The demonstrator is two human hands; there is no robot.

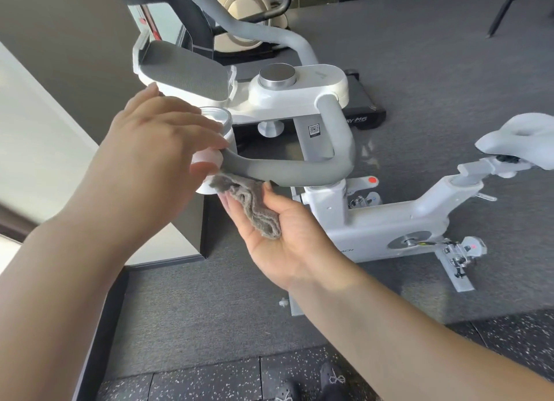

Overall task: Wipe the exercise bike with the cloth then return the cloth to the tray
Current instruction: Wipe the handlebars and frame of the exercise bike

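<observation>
Grey carpet floor (434,71) runs under the equipment, giving way to black speckled rubber tiles (209,376) nearest the camera, where two dark shoes (311,385) show at the bottom edge; a white exercise bike (377,226) stands in the middle, with a grey padded loop handlebar (299,169), a round silver knob (277,75) on its white console, a grey textured tablet rest (186,71) and a pale saddle (521,137) at the right; a black treadmill base (362,107) lies behind it; the left hand (156,149) reaches over the handlebar's near left end, fingers fairly straight and touching a white cup-shaped fitting (215,119) there; the right hand (281,229) is turned palm up just below the handlebar, fingers loosely extended, thumb pressing a crumpled grey cloth (248,202) against the palm, the cloth's upper edge touching the bar's underside.
</observation>
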